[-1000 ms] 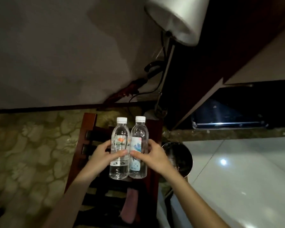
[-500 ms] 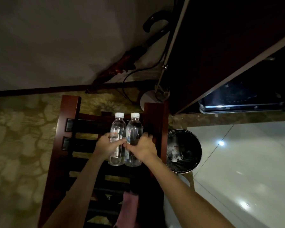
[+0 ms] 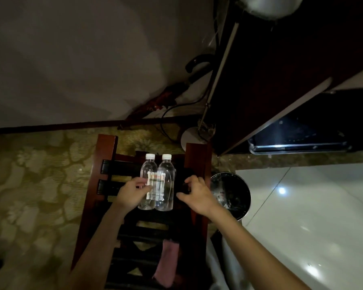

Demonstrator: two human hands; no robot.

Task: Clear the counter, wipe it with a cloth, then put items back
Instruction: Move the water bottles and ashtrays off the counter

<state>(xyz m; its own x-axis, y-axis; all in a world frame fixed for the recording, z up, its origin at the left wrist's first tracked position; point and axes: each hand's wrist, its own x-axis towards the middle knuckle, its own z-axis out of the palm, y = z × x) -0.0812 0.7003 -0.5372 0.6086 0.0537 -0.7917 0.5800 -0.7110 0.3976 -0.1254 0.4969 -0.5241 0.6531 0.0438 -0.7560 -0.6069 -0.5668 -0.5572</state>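
On the slatted wooden rack (image 3: 105,185), between its two reddish side rails, two clear water bottles (image 3: 156,183) with white caps stand upright and touching each other, near the rack's far end. Open room: dark straps with gaps between them run across the rack on the near side of the bottles; the right rail lies close beside the right bottle, with only a narrow dark strip between. Left of the rack, patterned carpet (image 3: 29,185); right of it, a pale glossy floor (image 3: 312,216). Surroundings: a round bin (image 3: 237,197) with a dark liner stands just beside the right rail, near the right hand; a pink cloth (image 3: 168,262) hangs over the straps at the near end, well apart from the bottles; a lamp base (image 3: 189,137) with its pole and a dark cord stands beyond the rack's far end; a dark cabinet (image 3: 270,80) rises at upper right. Left hand (image 3: 132,193): forearm reaching in from below, fingers curled loosely against the left bottle's label, thumb and fingertips touching it; whether they grip it firmly cannot be told. Right hand (image 3: 197,195): just beside the right bottle, apart from it, fingers bent and spread, holding nothing.
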